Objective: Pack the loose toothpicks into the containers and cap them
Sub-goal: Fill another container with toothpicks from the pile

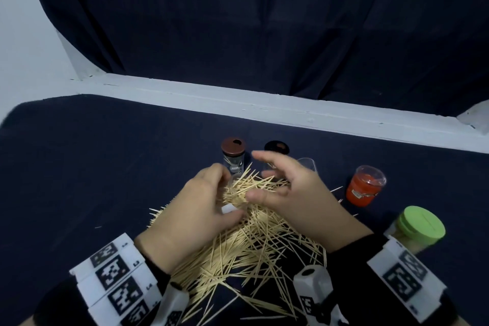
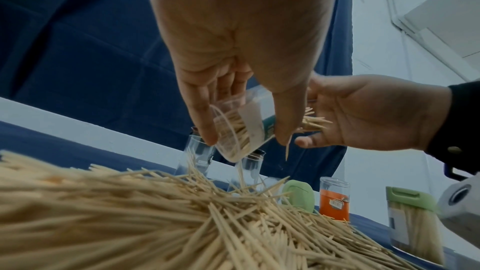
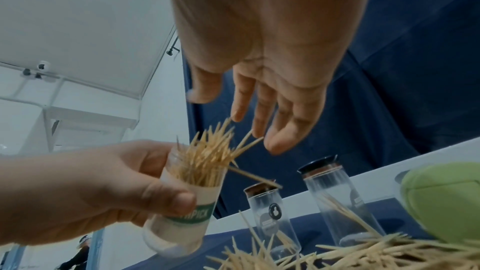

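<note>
Right wrist view: left hand (image 3: 85, 190) grips tilted clear container (image 3: 187, 198) by labelled wall, toothpicks (image 3: 207, 151) bristling out. Right hand (image 3: 270, 98) spread, empty, above. Loose pile (image 1: 251, 251) on desk (image 1: 92, 167). Picks light, stiff, sharp; pinch bundles mid-length.

Two hands (image 1: 190, 209) – six containers (image 1: 366, 186) – toothpicks (image 1: 251, 249) uncountable.

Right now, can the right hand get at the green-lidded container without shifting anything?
Probably yes. The right hand is open and holds nothing, and the green-lidded container stands upright on its own side, with nothing between them. The left hand, gripping the clear toothpick jar, is on the far side.
</note>
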